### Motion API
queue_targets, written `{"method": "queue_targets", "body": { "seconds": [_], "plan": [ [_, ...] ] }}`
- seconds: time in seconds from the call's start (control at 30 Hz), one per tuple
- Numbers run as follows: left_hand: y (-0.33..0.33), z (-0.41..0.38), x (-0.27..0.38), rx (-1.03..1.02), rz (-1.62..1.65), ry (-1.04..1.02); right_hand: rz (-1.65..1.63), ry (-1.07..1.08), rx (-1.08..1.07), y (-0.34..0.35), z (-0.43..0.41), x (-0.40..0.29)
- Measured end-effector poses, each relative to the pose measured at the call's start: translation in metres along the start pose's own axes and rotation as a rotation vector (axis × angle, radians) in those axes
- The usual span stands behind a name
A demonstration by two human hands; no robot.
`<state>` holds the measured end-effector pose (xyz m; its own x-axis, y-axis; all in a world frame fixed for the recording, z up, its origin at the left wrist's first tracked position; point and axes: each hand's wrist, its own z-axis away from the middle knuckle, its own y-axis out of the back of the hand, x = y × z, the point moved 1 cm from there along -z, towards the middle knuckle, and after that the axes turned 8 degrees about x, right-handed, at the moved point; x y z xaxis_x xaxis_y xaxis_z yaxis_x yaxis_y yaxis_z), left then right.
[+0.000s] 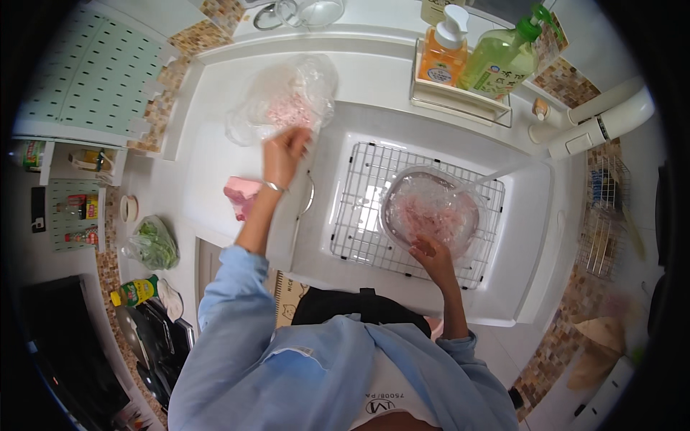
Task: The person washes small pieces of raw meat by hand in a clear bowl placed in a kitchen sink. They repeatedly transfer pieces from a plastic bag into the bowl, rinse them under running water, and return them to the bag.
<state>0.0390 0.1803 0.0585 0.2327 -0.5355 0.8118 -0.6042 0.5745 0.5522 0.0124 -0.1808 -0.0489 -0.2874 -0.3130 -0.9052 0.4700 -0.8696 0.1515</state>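
My left hand (284,153) is over the counter's edge at the near side of a clear plastic bag (315,73). Pinkish minced-looking bits (291,110) show in the bag; the fingers are curled and blurred, so contact is unclear. My right hand (435,257) is at the near rim of an oval basin (385,210), fingers bent and apart, with nothing visible between them. Water and pinkish bits (426,213) churn in the basin. A stream of water (498,171) runs into it from the white faucet (598,132). Beside my left wrist lies a raw meat piece (242,195).
The basin stands on a wire rack (361,215) in a white sink (533,226). Behind are an orange pump bottle (443,54) and a green pump bottle (501,62) in a caddy (458,102). Bagged leafy greens (153,243) sit at left, near a yellow-capped bottle (136,291).
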Motion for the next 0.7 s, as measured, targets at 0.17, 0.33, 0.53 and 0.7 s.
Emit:
{"method": "queue_targets", "body": {
  "seconds": [0.17, 0.33, 0.53, 0.7],
  "plan": [
    [-0.105, 0.119, -0.123, -0.388, -0.075, 0.488, 0.107, 0.015, 0.069, 0.010, -0.001, -0.006],
    [-0.147, 0.154, -0.176, -0.353, -0.518, 0.317, 0.126, -0.042, 0.100, 0.028, 0.017, -0.019],
    [-0.172, 0.153, -0.201, -0.375, -0.640, 0.331, 0.083, -0.132, 0.215, 0.056, 0.023, -0.024],
    [-0.157, 0.147, -0.180, -0.323, -0.550, 0.249, 0.049, -0.057, 0.352, 0.076, -0.014, -0.016]
  ]
}}
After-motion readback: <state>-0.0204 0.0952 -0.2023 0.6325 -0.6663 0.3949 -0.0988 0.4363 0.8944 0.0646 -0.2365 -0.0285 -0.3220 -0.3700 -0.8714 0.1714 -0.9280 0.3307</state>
